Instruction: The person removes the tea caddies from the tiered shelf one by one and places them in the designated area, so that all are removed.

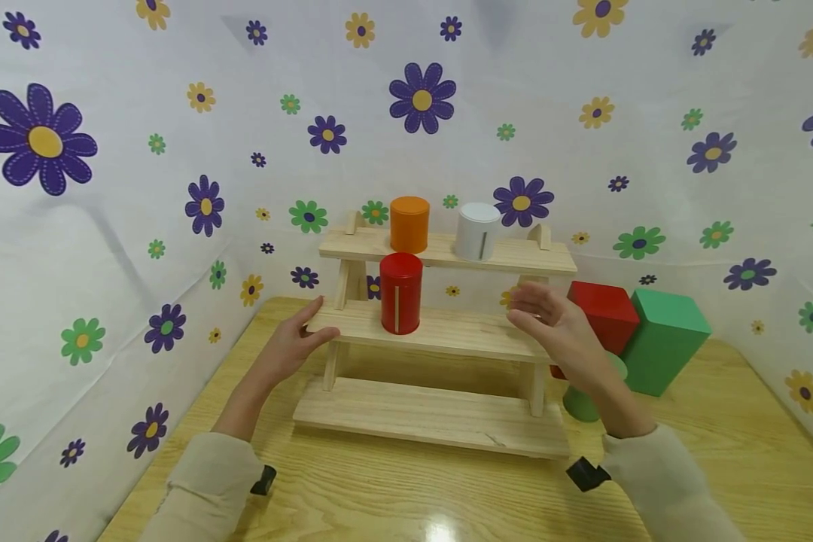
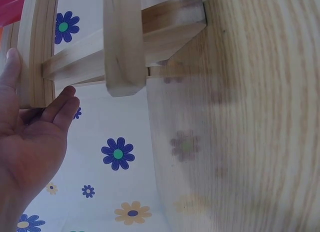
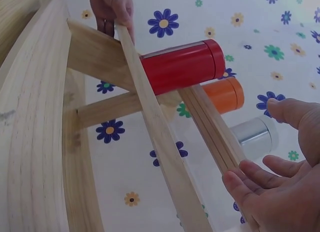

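Note:
A three-tier wooden display shelf stands on the table. My left hand grips the left end of its middle board, thumb on top; the left wrist view shows the fingers round the board's end. My right hand is held by the right end of the middle board, fingers spread loosely and holding nothing. A red canister stands upright on the middle board, left of centre. On the top board are an orange canister and a white canister, both upright.
Right of the shelf stand a red box and a green box. A green cup-like object is partly hidden behind my right forearm. Flower-printed white cloth hangs behind and beside the wooden table.

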`<state>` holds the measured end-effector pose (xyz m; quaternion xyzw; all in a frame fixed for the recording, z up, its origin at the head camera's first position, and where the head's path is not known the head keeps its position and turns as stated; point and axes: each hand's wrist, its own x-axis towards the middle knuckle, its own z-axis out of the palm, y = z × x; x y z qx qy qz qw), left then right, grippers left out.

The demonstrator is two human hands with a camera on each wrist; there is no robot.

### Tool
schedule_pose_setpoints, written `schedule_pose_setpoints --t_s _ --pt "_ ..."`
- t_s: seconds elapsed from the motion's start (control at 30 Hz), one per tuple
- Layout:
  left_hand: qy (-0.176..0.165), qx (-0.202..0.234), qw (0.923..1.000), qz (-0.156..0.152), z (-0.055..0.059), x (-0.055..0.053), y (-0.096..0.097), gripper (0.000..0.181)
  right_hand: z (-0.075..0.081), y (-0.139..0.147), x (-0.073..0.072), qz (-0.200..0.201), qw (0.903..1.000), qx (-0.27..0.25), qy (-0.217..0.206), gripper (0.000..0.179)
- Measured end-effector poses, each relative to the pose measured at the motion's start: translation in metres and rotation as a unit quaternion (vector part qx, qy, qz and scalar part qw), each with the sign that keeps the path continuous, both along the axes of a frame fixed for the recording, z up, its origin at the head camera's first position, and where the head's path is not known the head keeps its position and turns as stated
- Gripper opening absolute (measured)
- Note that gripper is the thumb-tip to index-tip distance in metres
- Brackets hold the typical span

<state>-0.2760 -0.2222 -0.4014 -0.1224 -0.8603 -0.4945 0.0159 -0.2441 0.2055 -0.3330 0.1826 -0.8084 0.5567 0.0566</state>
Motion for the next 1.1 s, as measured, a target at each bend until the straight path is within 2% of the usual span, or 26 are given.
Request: schedule_pose_setpoints --t_s 0.5,1.1 --pt "0.0 0.003 1.0 -0.001 0.002 0.001 0.001 0.086 -0.001 -0.036 -0.015 0.027 0.9992 -0.025 -0.013 0.058" --pt "0.0 -0.004 1.0 0.003 0.001 0.001 0.0 0.086 0.003 -0.091 -0.026 0.05 0.9983 -0.027 0.007 0.065"
